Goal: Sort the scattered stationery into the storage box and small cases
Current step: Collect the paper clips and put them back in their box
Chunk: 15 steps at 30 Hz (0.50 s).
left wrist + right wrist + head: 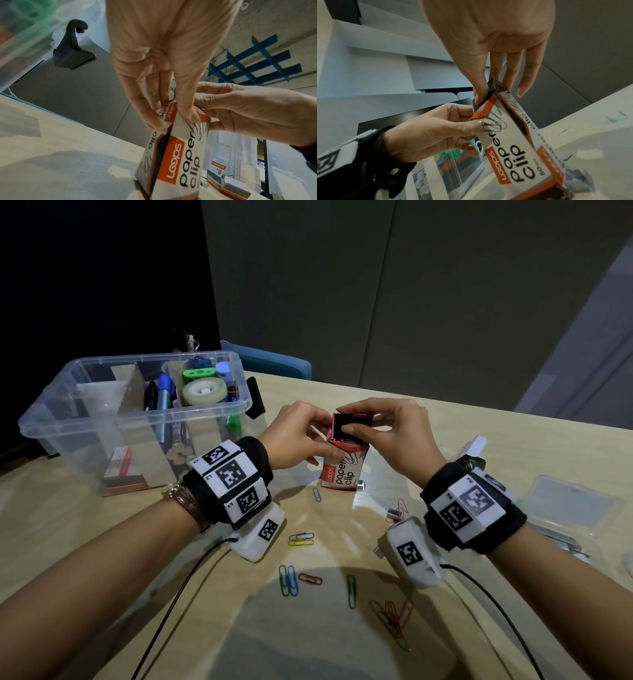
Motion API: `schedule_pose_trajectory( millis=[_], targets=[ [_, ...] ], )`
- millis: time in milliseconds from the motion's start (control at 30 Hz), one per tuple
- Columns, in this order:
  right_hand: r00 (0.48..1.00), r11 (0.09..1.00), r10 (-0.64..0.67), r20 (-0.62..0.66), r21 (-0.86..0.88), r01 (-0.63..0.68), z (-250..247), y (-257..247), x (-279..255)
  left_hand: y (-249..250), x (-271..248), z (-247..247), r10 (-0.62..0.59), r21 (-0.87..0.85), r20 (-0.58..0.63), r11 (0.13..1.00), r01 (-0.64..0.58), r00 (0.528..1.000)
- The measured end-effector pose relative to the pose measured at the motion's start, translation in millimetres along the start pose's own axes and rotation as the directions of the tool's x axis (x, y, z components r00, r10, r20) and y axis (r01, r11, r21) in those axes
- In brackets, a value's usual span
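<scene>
Here, left hand [295,436] and right hand [387,430] both pinch the rectangular cardboard paper-clip box [344,470] at its flaps.

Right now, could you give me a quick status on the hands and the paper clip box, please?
Left hand and right hand both grip paper clip box, upright on table, top flap open. Loose paper clips remain near.

Right hand [489,44] and left hand [426,135] both pinching the paper clip box [513,146] top flaps
</scene>
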State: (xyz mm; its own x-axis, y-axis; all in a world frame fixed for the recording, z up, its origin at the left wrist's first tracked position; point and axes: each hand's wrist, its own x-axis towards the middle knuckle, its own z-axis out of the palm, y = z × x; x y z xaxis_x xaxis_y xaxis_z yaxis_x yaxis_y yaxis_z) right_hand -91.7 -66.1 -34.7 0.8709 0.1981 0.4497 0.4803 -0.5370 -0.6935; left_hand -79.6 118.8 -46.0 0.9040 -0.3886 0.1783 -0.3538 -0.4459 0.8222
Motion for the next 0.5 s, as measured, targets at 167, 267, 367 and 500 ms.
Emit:
schedule_pose_trajectory(
  millis=[167,267,367,500],
  targets=[
    [1.000,0.997,0.018,-0.002,-0.075,-0.018,-0.3,1.4,-3.3,-0.2,0.2,0.9,0.003,-0.010,-0.008,1.000,-0.003,1.000],
    [0.999,0.994,0.013,-0.045,-0.112,-0.018,5.5,0.0,-6.3,-1.2,0.7,2.1,0.018,0.006,-0.019,1.000,-0.018,1.000],
    [0.995,0.991,0.007,-0.104,-0.130,-0.021,11.3,-3.9,-9.0,-2.7,0.0,3.8,0.022,0.017,-0.036,1.000,-0.021,0.999],
    [0.998,0.997,-0.033,-0.053,-0.078,0.028,5.4,-3.0,-13.7,-3.2,0.4,4.6,0.025,0.033,-0.042,0.999,-0.024,0.999]
  ],
)
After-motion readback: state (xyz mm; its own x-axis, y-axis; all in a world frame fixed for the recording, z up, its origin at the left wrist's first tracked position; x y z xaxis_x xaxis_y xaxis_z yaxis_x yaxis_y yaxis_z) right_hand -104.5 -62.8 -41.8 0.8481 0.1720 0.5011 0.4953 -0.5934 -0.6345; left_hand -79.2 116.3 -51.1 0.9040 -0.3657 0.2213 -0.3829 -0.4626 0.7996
